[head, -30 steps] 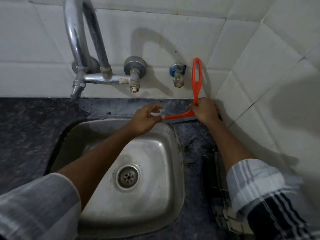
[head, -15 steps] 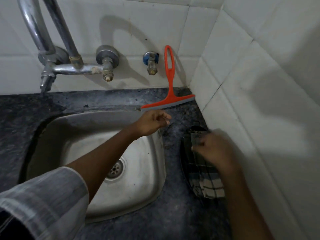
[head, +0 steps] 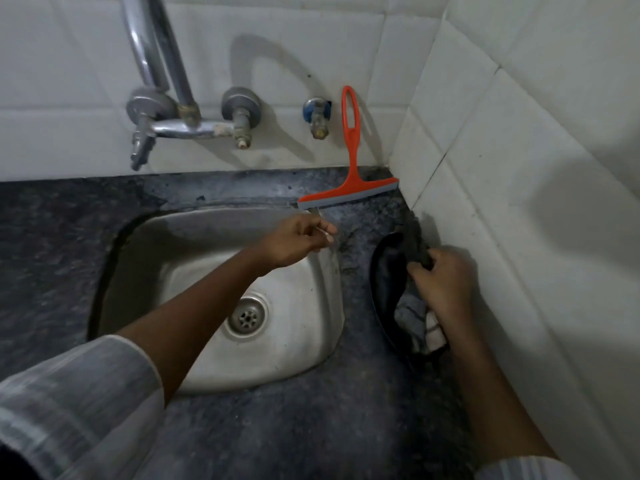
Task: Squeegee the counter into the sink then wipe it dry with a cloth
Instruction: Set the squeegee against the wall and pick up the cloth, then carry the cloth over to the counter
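Note:
An orange squeegee (head: 351,168) leans upright against the back tiles, its grey blade resting on the dark stone counter (head: 311,427) in the corner. The steel sink (head: 277,341) lies set into the counter. My right hand (head: 443,282) grips a dark checked cloth (head: 412,306) that lies in a black dish (head: 381,271) by the right wall, lifting one end. My left hand (head: 301,240) hovers over the sink's far right rim, fingers loosely curled, holding nothing that I can see.
A chrome tap (head: 162,109) with two wall valves juts over the sink's back left. A small blue-collared valve (head: 318,116) sits beside the squeegee handle. White tiled walls close off the back and right sides.
My right hand let go of the squeegee, which now leans on the wall, moved down to the dish and took hold of the cloth. My left hand drew back slightly.

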